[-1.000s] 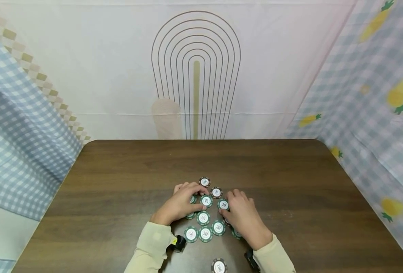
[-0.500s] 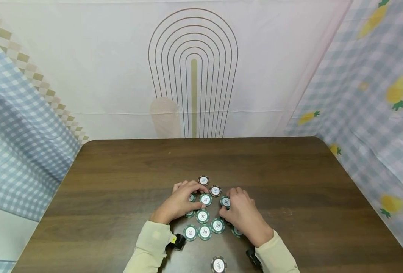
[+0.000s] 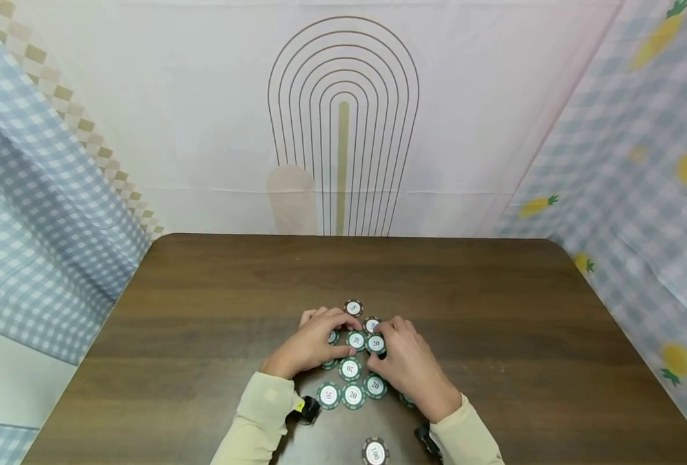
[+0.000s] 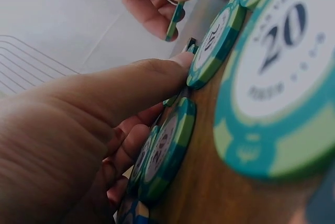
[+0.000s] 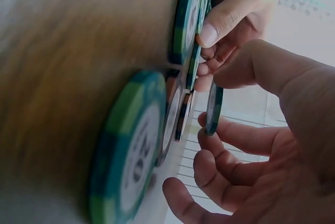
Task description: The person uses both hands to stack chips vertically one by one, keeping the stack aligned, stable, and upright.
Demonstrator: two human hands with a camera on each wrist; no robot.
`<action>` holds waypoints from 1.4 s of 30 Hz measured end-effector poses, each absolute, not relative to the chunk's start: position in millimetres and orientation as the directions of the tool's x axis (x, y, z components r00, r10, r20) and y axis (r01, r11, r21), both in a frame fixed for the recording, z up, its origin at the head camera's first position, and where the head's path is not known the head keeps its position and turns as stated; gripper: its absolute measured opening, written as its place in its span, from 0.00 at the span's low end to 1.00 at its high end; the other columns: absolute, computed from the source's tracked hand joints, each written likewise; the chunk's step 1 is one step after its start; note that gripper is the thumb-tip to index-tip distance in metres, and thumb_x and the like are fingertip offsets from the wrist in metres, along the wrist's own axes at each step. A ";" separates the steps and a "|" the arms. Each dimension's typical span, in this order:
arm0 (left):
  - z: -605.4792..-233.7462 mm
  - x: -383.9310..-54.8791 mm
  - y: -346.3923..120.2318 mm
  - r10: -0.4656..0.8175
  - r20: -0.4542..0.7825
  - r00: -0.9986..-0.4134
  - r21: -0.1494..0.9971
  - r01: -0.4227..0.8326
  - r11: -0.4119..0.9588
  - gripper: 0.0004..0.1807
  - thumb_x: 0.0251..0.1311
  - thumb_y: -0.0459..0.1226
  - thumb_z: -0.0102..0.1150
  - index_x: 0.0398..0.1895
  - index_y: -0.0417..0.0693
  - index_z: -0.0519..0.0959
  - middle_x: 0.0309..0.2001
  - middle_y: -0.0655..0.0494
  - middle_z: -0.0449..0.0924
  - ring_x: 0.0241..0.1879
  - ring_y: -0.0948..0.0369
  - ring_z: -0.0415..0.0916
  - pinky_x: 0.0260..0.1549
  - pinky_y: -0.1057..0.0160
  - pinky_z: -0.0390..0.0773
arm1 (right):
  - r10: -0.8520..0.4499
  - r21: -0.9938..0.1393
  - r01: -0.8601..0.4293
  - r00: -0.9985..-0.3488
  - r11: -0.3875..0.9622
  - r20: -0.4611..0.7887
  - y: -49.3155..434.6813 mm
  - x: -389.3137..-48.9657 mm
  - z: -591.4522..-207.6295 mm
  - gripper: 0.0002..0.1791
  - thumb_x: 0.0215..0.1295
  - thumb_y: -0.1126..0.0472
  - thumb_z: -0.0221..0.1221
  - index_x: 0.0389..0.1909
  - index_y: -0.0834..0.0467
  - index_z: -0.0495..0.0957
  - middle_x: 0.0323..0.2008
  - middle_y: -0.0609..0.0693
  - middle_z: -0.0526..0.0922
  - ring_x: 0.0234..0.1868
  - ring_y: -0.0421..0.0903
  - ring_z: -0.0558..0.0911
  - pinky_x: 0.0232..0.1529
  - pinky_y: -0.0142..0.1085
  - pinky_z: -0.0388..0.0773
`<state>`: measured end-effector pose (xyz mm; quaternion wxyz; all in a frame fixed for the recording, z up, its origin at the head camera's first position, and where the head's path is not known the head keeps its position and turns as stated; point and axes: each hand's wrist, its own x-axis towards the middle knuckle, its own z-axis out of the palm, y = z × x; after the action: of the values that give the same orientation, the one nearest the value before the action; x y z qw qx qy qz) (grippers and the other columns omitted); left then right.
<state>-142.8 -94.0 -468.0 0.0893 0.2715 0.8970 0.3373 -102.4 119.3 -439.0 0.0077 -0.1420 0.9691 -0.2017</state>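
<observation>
My right hand [image 3: 409, 361] pinches a green poker chip [image 3: 375, 343] marked 20 between thumb and fingers. In the right wrist view this chip [image 5: 212, 109] appears nearly edge-on, raised off the other chips. My left hand [image 3: 308, 342] has its thumb and index finger at the edges of another green poker chip [image 3: 356, 340], which lies on the table just left of the raised one. More green chips lie under and beside the left hand, partly hidden by it. Just below the left thumb is a green chip [image 3: 350, 369] marked 20.
Two dark chips lie beyond the hands, the farther one [image 3: 353, 308] in plain sight. Several green chips, including one [image 3: 353, 395] marked 20, lie nearer. Another dark chip [image 3: 375, 452] sits at the front of the brown table [image 3: 233, 284]. A white curtain [image 3: 215, 129] hangs behind.
My right hand has carried its green chip left, close beside the chip at my left fingers. The left hand keeps its place. The head view has shifted slightly.
</observation>
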 end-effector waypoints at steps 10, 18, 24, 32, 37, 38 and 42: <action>-470.2 -142.2 -100.1 0.555 0.059 -0.830 0.648 0.455 0.611 0.21 0.62 0.44 0.76 0.58 0.56 0.84 0.50 0.61 0.81 0.49 0.62 0.75 0.59 0.45 0.62 | -0.349 -0.367 -0.344 -0.935 0.864 0.053 112.9 -103.1 -443.3 0.23 0.56 0.59 0.75 0.53 0.59 0.86 0.45 0.54 0.80 0.48 0.52 0.79 0.33 0.53 0.83; -469.5 -141.7 -99.1 0.556 0.059 -0.829 0.646 0.457 0.612 0.19 0.61 0.43 0.77 0.55 0.55 0.85 0.46 0.62 0.83 0.46 0.62 0.76 0.59 0.45 0.63 | -0.417 -0.321 -0.419 -0.905 0.849 0.078 110.8 -107.5 -445.7 0.22 0.59 0.57 0.74 0.53 0.59 0.86 0.47 0.54 0.82 0.47 0.51 0.81 0.33 0.52 0.85; -469.3 -143.3 -98.5 0.558 0.057 -0.828 0.636 0.461 0.619 0.20 0.62 0.42 0.76 0.57 0.54 0.85 0.48 0.61 0.84 0.46 0.62 0.76 0.60 0.45 0.63 | -0.460 -0.288 -0.461 -0.885 0.839 0.075 108.3 -112.6 -446.0 0.21 0.61 0.57 0.73 0.53 0.60 0.86 0.46 0.53 0.81 0.44 0.48 0.80 0.32 0.48 0.84; -466.7 -144.7 -99.3 0.542 0.060 -0.838 0.645 0.447 0.620 0.21 0.61 0.42 0.76 0.56 0.54 0.85 0.45 0.62 0.84 0.45 0.61 0.77 0.59 0.45 0.64 | -0.494 -0.271 -0.490 -0.867 0.828 0.060 107.0 -116.3 -442.5 0.24 0.64 0.56 0.71 0.60 0.59 0.84 0.44 0.49 0.79 0.44 0.46 0.77 0.30 0.44 0.80; -466.2 -145.0 -98.5 0.537 0.066 -0.841 0.660 0.440 0.609 0.21 0.60 0.41 0.77 0.56 0.53 0.84 0.44 0.63 0.84 0.45 0.61 0.77 0.59 0.45 0.63 | -0.504 -0.278 -0.497 -0.862 0.822 0.052 106.7 -118.6 -442.8 0.24 0.65 0.57 0.72 0.59 0.60 0.84 0.45 0.50 0.79 0.46 0.47 0.77 0.31 0.46 0.81; -466.0 -145.0 -98.4 0.537 0.066 -0.841 0.662 0.439 0.608 0.21 0.60 0.41 0.77 0.56 0.53 0.84 0.43 0.63 0.84 0.44 0.61 0.77 0.59 0.45 0.63 | -0.506 -0.277 -0.499 -0.861 0.821 0.051 106.5 -119.0 -442.9 0.23 0.65 0.57 0.72 0.59 0.60 0.84 0.46 0.50 0.79 0.46 0.47 0.78 0.31 0.46 0.81; -465.1 -145.3 -97.5 0.534 0.066 -0.843 0.667 0.435 0.605 0.21 0.60 0.40 0.77 0.55 0.52 0.83 0.43 0.63 0.84 0.44 0.61 0.78 0.59 0.45 0.63 | -0.512 -0.280 -0.500 -0.858 0.819 0.035 105.6 -120.4 -442.0 0.24 0.66 0.57 0.72 0.60 0.61 0.83 0.46 0.51 0.79 0.46 0.48 0.78 0.32 0.47 0.82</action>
<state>-145.3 -97.5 -465.1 0.0701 0.2711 0.8931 0.3520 -120.4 105.6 -442.0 0.0207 -0.2652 0.9536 -0.1412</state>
